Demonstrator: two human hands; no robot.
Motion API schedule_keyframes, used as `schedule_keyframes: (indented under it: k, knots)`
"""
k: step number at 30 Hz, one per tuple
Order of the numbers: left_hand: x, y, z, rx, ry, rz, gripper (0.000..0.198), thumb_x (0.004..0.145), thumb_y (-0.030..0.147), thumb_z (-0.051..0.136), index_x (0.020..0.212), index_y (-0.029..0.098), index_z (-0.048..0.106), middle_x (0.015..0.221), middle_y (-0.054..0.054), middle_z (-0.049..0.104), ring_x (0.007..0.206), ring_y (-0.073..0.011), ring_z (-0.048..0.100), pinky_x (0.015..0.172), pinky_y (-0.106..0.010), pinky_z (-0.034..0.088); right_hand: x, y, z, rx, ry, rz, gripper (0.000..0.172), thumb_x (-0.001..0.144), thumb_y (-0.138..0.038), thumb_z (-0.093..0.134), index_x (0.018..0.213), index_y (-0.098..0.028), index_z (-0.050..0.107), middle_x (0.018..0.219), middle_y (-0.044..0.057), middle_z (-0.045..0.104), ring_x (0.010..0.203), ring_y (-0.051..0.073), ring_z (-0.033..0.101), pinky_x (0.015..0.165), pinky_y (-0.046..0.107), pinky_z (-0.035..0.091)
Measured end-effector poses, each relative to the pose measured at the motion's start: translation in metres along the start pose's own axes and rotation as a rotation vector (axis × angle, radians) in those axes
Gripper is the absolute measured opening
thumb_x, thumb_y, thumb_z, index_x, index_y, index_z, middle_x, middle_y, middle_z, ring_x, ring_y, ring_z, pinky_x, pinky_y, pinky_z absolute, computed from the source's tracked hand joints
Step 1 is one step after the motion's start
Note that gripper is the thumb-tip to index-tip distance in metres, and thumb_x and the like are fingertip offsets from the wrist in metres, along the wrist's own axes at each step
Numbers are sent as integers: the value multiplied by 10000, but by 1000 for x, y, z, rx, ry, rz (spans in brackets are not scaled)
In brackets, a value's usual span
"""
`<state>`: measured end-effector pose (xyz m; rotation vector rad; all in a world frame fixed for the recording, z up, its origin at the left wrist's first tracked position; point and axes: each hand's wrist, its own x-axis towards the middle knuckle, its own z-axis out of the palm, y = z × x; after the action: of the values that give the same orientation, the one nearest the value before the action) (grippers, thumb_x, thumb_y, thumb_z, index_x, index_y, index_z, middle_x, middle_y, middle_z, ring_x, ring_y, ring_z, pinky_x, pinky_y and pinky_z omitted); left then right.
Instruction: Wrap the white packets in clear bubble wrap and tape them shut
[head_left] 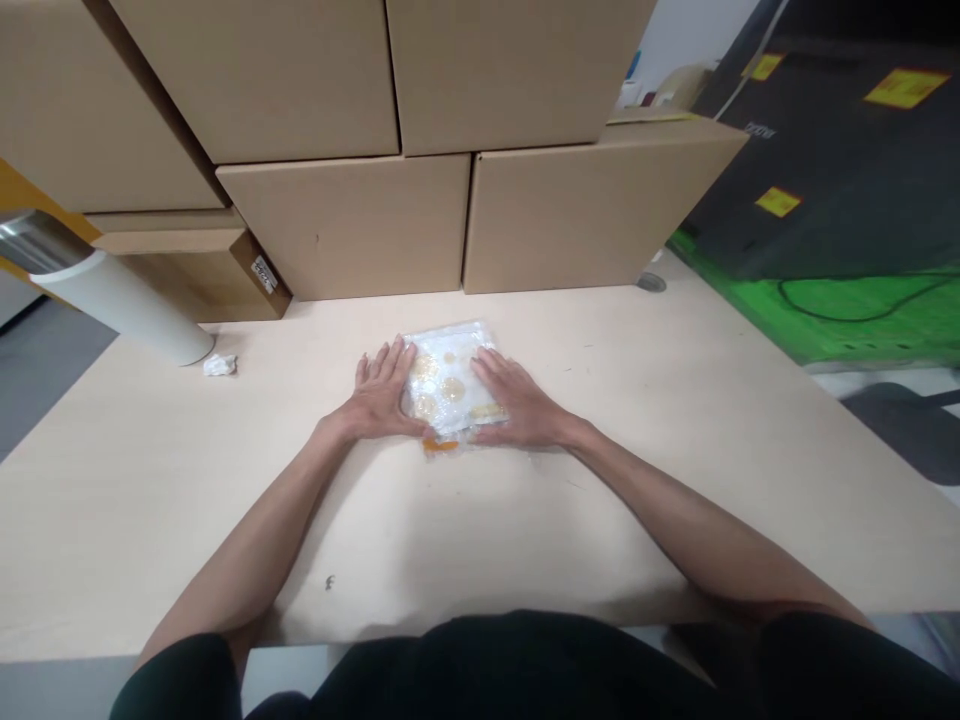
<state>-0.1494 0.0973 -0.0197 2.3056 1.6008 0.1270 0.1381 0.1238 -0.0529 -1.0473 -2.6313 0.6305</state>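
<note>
A clear plastic bag [448,372] with several round yellowish pieces inside lies flat on the pale wooden table [660,420], an orange strip showing at its near edge. My left hand [381,396] lies flat on the bag's left side, fingers stretched out and together. My right hand [516,400] presses flat on the bag's right side, fingers extended. Neither hand grips the bag; both rest on top of it.
Stacked cardboard boxes [352,230] line the back of the table. A white cylinder with a metal top [112,292] lies at the far left, a crumpled paper scrap [220,365] beside it. A black case and green floor [862,310] are to the right.
</note>
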Motion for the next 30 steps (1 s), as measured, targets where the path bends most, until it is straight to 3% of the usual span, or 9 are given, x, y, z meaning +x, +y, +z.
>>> schedule_keyframes:
  k: [3, 6, 11, 13, 15, 18, 22, 26, 30]
  knots:
    - [-8, 4, -5, -32, 5, 49, 1355, 629, 843, 650, 1603, 211, -50, 1648, -197, -145, 1508, -423, -119, 1188, -623, -26, -6, 3, -6, 101, 38, -15, 983, 854, -787, 439, 1607, -234, 132, 1676, 142, 108, 1542, 326, 63, 1210, 590, 127]
    - [-12, 11, -8, 0, -2, 132, 1287, 665, 844, 621, 1606, 244, -18, 1654, -173, -138, 1511, -411, -126, 1183, -629, -44, -10, 3, -11, 102, 42, -12, 1014, 813, -797, 502, 1599, -238, 188, 1671, 146, 131, 1538, 348, 70, 1201, 620, 108]
    - [-13, 17, -14, 72, -62, 82, 1238, 665, 839, 628, 1609, 257, 76, 1662, -171, -61, 1516, -426, -63, 1178, -655, -10, -13, -1, -17, 192, 42, 9, 991, 789, -760, 585, 1577, -242, 281, 1668, 131, 156, 1534, 352, 107, 1206, 605, 134]
    - [-18, 13, -22, 71, -97, 87, 1203, 679, 812, 646, 1607, 279, 98, 1664, -150, -57, 1512, -435, -55, 1179, -665, 22, -13, 2, -18, 414, 166, 57, 848, 832, -710, 576, 1533, -275, 381, 1654, 101, 234, 1514, 332, 216, 1195, 566, 237]
    - [-24, 7, -30, 52, -136, 112, 1061, 767, 734, 634, 1601, 337, 112, 1668, -105, -59, 1513, -424, -52, 1182, -667, 59, -12, 8, -17, 664, 376, 152, 710, 860, -660, 574, 1447, -264, 506, 1580, 105, 402, 1451, 311, 371, 1153, 526, 344]
    - [-31, 1, -35, 34, -129, 164, 857, 881, 544, 629, 1579, 420, 147, 1672, -45, -59, 1521, -393, -35, 1188, -660, 106, -9, 17, -13, 875, 626, 290, 609, 792, -618, 675, 1243, -209, 655, 1323, 125, 650, 1271, 298, 569, 1104, 513, 407]
    - [-28, 8, -22, 53, -23, 226, 811, 832, 492, 725, 1529, 449, 314, 1676, -13, -38, 1523, -394, -49, 1190, -672, 67, -5, 19, -9, 962, 679, 311, 548, 698, -561, 772, 1107, -207, 689, 1133, 100, 722, 1112, 274, 648, 1060, 518, 445]
    - [-19, 21, -3, 93, 134, 368, 514, 886, 510, 655, 1377, 378, 580, 1655, -36, 209, 1535, -355, 87, 1214, -633, 55, -6, 16, -9, 956, 691, 305, 511, 691, -537, 785, 1072, -211, 689, 1088, 89, 730, 1091, 267, 652, 1069, 515, 439]
    - [-16, 32, 11, 74, 324, 572, 299, 981, 332, 561, 1258, 307, 668, 1433, -45, 586, 1461, -253, 373, 1211, -550, 267, -5, 15, -11, 1044, 722, 357, 498, 656, -518, 814, 1037, -222, 692, 1070, 74, 739, 1097, 270, 657, 1084, 509, 428]
